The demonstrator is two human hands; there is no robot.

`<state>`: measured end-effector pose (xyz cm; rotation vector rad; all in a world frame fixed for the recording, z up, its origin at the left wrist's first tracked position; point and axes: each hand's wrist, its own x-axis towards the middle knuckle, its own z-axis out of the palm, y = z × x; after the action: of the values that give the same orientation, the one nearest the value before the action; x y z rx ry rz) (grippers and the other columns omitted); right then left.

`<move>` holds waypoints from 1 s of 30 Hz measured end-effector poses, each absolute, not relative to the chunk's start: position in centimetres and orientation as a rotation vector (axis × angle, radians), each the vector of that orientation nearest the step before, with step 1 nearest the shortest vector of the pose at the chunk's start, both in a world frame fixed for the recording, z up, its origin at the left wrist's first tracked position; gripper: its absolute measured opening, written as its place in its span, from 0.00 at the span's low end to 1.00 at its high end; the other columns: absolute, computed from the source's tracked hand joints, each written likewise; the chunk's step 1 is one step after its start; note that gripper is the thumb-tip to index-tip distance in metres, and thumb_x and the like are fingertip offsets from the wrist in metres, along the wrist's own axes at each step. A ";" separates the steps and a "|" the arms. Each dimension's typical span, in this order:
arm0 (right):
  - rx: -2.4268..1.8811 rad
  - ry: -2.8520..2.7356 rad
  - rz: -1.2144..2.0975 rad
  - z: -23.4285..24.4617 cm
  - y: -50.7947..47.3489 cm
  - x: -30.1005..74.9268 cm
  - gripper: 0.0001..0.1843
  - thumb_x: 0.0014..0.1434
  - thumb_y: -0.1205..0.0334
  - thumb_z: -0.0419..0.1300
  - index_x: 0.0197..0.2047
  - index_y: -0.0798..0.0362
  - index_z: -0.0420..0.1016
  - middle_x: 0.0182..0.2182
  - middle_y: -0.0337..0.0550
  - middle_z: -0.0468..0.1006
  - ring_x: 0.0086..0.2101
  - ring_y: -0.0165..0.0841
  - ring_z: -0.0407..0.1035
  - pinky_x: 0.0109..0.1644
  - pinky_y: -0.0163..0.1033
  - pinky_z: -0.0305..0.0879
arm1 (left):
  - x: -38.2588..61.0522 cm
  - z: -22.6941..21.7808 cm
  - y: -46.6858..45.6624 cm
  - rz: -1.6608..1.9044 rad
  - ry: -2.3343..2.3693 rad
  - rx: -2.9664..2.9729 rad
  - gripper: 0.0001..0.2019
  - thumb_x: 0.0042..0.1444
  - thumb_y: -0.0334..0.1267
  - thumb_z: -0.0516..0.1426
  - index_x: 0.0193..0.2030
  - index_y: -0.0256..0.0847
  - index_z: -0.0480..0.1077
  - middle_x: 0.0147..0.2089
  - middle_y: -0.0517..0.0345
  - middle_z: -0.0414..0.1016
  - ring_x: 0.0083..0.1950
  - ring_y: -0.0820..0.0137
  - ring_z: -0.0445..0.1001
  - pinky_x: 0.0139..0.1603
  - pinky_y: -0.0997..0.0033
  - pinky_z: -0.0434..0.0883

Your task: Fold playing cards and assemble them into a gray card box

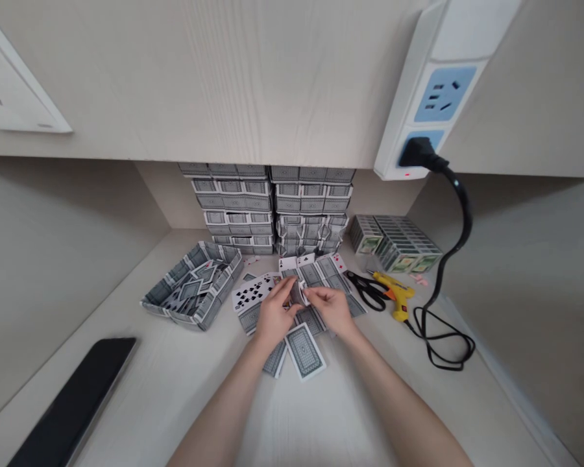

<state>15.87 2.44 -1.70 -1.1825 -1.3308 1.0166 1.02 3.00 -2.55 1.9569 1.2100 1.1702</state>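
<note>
My left hand (274, 316) and my right hand (331, 310) meet over a spread of playing cards (253, 293) on the pale desk (185, 402). Both pinch a folded card piece (299, 292) between their fingertips. Some cards lie face up, showing spades and an ace. Others lie face down with a grey patterned back, one such card (305, 351) just below my wrists.
A tray made of cards (194, 288) sits left of my hands. Stacks of similar trays (267, 207) stand against the back wall. Boxed decks (394, 243), black scissors (367, 290) and a yellow glue gun (394, 295) with a black cord lie right. A dark phone (78, 402) lies near left.
</note>
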 end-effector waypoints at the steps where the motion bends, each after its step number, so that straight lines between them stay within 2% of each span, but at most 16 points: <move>1: -1.192 -1.337 0.997 -1.8 2.4 15.8 0.13 0.49 0.55 0.58 0.30 0.55 0.78 0.25 0.40 0.77 0.25 0.33 0.68 0.29 0.35 0.61 | 1.0 -2.5 3.0 1.173 1.207 1.956 0.29 0.46 0.29 0.57 0.57 0.48 0.58 0.58 0.55 0.61 0.58 0.64 0.61 0.54 0.64 0.65; 9: -1.314 -1.496 0.616 -2.2 1.9 15.2 0.14 0.54 0.56 0.53 0.30 0.54 0.77 0.26 0.41 0.78 0.25 0.33 0.70 0.30 0.35 0.64 | 1.0 -2.6 3.1 1.175 1.265 2.025 0.29 0.46 0.29 0.57 0.57 0.48 0.58 0.58 0.57 0.60 0.58 0.66 0.61 0.56 0.64 0.63; 12: -1.327 -1.578 0.526 -1.9 1.5 15.0 0.16 0.57 0.56 0.49 0.36 0.53 0.76 0.28 0.42 0.79 0.27 0.34 0.71 0.31 0.35 0.66 | 1.0 -2.6 3.1 1.201 1.311 2.046 0.29 0.46 0.29 0.57 0.57 0.48 0.58 0.58 0.56 0.61 0.57 0.65 0.62 0.55 0.63 0.64; 16: -1.253 -1.687 0.542 -1.9 1.2 14.8 0.18 0.55 0.57 0.52 0.48 0.53 0.69 0.33 0.44 0.78 0.30 0.34 0.73 0.33 0.36 0.68 | 0.9 -2.6 3.2 1.236 1.369 2.064 0.29 0.47 0.28 0.55 0.57 0.47 0.58 0.57 0.55 0.62 0.56 0.65 0.63 0.54 0.63 0.65; 18: -1.242 -1.727 0.531 -2.2 1.3 14.8 0.20 0.55 0.60 0.52 0.51 0.54 0.67 0.34 0.45 0.78 0.30 0.35 0.73 0.35 0.37 0.69 | 0.9 -2.6 3.1 1.234 1.372 2.074 0.29 0.47 0.28 0.55 0.58 0.46 0.57 0.57 0.55 0.62 0.56 0.65 0.63 0.54 0.64 0.65; 25: -1.164 -1.740 0.580 -2.8 1.6 14.9 0.18 0.54 0.66 0.51 0.48 0.50 0.70 0.43 0.45 0.76 0.40 0.37 0.72 0.43 0.40 0.67 | 0.8 -2.9 3.1 1.165 1.403 2.151 0.30 0.47 0.28 0.55 0.59 0.43 0.56 0.58 0.52 0.61 0.58 0.64 0.61 0.57 0.62 0.62; 30: -1.154 -1.529 0.782 -3.0 1.9 14.9 0.12 0.52 0.64 0.53 0.38 0.51 0.75 0.33 0.42 0.79 0.33 0.36 0.72 0.39 0.41 0.68 | 0.8 -2.8 3.0 1.113 1.363 2.226 0.28 0.49 0.32 0.55 0.59 0.41 0.55 0.56 0.49 0.63 0.57 0.64 0.61 0.57 0.62 0.61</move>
<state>14.88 1.92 -2.95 -1.1542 -1.5286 0.7819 0.75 2.98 -2.81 2.2264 1.3630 1.1129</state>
